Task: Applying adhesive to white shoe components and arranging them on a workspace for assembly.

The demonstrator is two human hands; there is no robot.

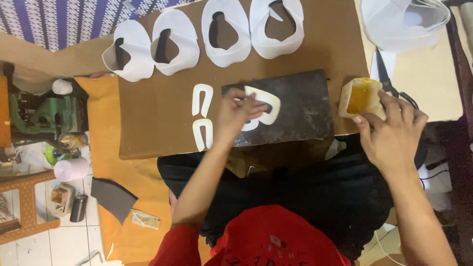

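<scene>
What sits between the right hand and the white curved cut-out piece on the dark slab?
Nothing visible. The right hand rests at the yellow glue tub; bare dark slab lies between it and the white curved cut-out piece, pressed down by the left hand.

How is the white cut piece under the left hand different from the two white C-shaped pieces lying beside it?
The white piece under the left hand, at, lies on the dark slab; the two C-shaped pieces lie on the brown cardboard. It is broader, a curved band around one opening, while they are slim strips. It is pressed by fingers; they lie untouched. Both are flat and white.
</scene>
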